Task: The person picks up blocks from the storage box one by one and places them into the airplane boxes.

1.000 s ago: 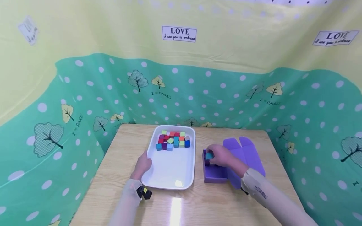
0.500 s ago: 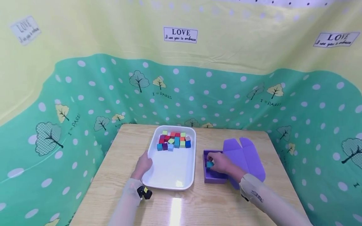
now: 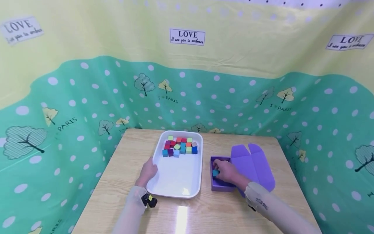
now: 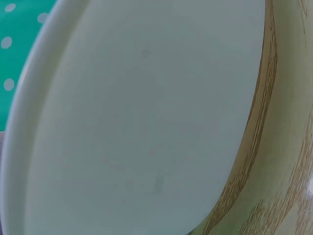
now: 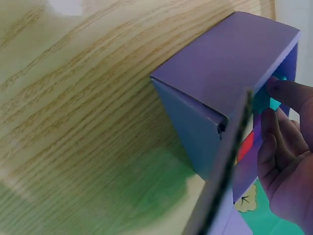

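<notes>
Inside the open purple box (image 3: 223, 188), my right hand (image 3: 229, 170) pinches a teal cube (image 3: 215, 173) between thumb and fingers. The right wrist view shows the same teal cube (image 5: 262, 102) by the box wall, with a red piece (image 5: 245, 146) deeper in the box. My left hand (image 3: 148, 171) grips the left rim of the white tray (image 3: 176, 182). Several coloured cubes sit together at the tray's far end, among them a dark blue cube (image 3: 194, 150) and a light blue cube (image 3: 176, 153). Only the tray's outer wall (image 4: 142, 117) and the table fill the left wrist view.
The box's lid (image 3: 248, 165) lies folded back to the right, under my right forearm. Tray and box stand side by side on a wooden table (image 3: 187, 214). A green and yellow curtain (image 3: 187, 97) hangs close around the table's back and sides.
My right hand has lowered the teal cube into the purple box, first moving toward the near side and then slightly left. The left hand stays on the tray rim.
</notes>
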